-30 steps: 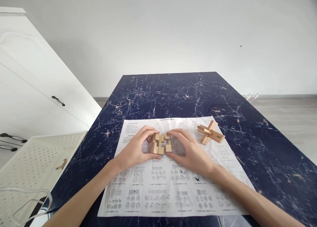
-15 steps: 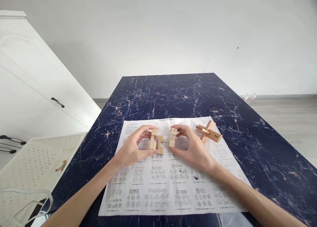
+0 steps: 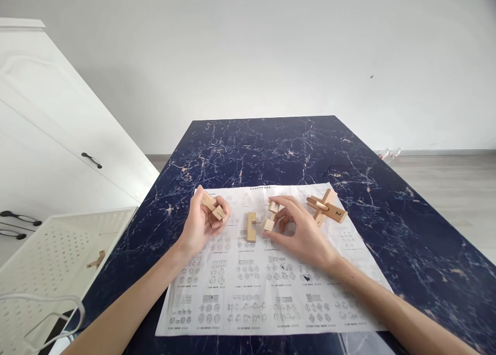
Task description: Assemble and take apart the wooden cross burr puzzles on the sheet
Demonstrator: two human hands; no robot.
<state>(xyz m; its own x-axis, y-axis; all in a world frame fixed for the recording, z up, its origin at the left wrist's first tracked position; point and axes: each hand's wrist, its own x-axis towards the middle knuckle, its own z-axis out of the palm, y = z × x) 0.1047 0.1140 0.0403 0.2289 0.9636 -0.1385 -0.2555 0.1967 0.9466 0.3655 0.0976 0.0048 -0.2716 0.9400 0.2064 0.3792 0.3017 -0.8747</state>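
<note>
My left hand [image 3: 203, 220] is closed around a notched wooden puzzle piece [image 3: 213, 205], tilted and turned up toward me at the left of the sheet. Between thumb and fingers, my right hand [image 3: 296, 228] grips a second notched puzzle piece [image 3: 268, 224], whose two blocky ends show. In the gap between my hands, a third notched puzzle piece [image 3: 251, 227] lies on the printed sheet [image 3: 217, 319], its cut-out facing right. Beyond my right hand, a joined cross of wooden pieces [image 3: 327, 207] marked 2 rests at the sheet's right side.
The sheet lies on a dark blue marbled table [image 3: 263, 148]. At the left stand a white cabinet [image 3: 58, 112] and a white perforated basket [image 3: 39, 257] holding a small wooden piece [image 3: 96, 260] and a white cable [image 3: 77, 303]. A pale wall rises behind.
My left hand has moved left, away from the lying piece, and rolled its puzzle piece over toward me. The piece in my right hand has tilted slightly; that hand stays nearly in place.
</note>
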